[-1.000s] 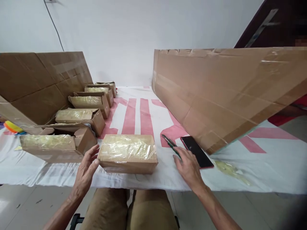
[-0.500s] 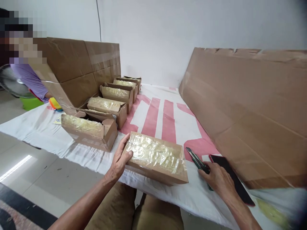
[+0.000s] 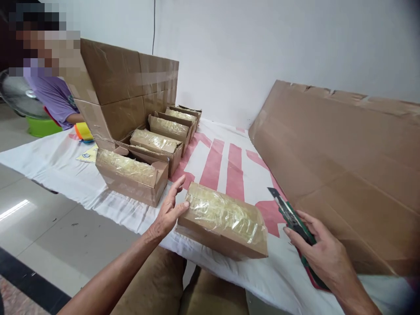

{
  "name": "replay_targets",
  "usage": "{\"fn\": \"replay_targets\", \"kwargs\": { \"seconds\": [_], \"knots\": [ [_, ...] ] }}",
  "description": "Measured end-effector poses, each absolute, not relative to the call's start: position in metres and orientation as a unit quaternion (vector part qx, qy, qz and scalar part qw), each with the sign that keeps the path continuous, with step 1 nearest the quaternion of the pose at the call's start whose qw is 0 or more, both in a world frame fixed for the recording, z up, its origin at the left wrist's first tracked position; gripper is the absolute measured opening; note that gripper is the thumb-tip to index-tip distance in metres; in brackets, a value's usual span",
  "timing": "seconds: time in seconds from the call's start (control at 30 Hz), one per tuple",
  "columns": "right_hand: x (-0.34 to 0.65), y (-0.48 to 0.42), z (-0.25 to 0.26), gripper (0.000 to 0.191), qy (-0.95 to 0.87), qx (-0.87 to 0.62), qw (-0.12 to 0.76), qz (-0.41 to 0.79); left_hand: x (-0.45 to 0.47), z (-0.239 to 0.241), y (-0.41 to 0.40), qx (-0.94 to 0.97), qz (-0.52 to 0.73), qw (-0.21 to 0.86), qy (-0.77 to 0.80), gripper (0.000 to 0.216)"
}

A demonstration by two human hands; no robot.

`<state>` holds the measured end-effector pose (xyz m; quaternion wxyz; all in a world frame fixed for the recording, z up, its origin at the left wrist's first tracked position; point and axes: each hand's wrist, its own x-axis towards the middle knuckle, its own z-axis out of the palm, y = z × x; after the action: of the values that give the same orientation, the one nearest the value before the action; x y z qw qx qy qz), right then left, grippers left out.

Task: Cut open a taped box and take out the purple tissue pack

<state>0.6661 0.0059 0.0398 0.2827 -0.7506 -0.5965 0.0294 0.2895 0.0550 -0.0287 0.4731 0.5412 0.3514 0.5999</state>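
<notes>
The left hand [image 3: 169, 210] rests spread against the taped box [image 3: 223, 225] at the table's near edge, while the right hand [image 3: 323, 251] grips a knife [image 3: 288, 214]; steadying the box firmly should keep cuts shallow.

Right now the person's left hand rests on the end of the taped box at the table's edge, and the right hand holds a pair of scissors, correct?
Not quite. The head view shows the right hand holding a green utility knife with its blade out, not scissors. The rest stands: the left hand rests on the end of the taped box at the table's edge.
</notes>
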Motion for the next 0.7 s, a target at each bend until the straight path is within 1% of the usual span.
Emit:
{"fn": "replay_targets", "kwargs": {
  "seconds": [0.07,0.13,0.23,0.3,0.4,0.5,0.6,0.7],
  "knots": [
    [0.646,0.003,0.064,0.058,-0.593,-0.755,0.273,0.060,0.291,-0.027,0.063,0.554,0.606,0.481,0.308,0.072],
    [0.624,0.001,0.083,0.054,-0.620,-0.731,0.274,0.072,0.294,-0.028,0.068,0.562,0.605,0.497,0.267,0.075],
    [0.591,0.003,0.098,0.042,-0.708,-0.641,0.280,0.095,0.298,-0.035,0.072,0.571,0.601,0.501,0.249,0.076],
    [0.571,0.006,0.103,0.034,-0.763,-0.587,0.253,0.098,0.298,-0.039,0.071,0.580,0.599,0.494,0.246,0.076],
    [0.549,0.016,0.106,0.027,-0.819,-0.540,0.187,0.048,0.298,-0.044,0.072,0.588,0.601,0.487,0.237,0.078],
    [0.534,0.026,0.105,0.026,-0.861,-0.492,0.129,-0.019,0.299,-0.046,0.073,0.586,0.606,0.484,0.235,0.080],
    [0.524,0.034,0.101,0.025,-0.883,-0.450,0.101,-0.085,0.302,-0.048,0.073,0.571,0.615,0.490,0.237,0.080],
    [0.516,0.038,0.098,0.023,-0.890,-0.430,0.085,-0.126,0.303,-0.048,0.073,0.556,0.624,0.496,0.235,0.078]
  ]
}}
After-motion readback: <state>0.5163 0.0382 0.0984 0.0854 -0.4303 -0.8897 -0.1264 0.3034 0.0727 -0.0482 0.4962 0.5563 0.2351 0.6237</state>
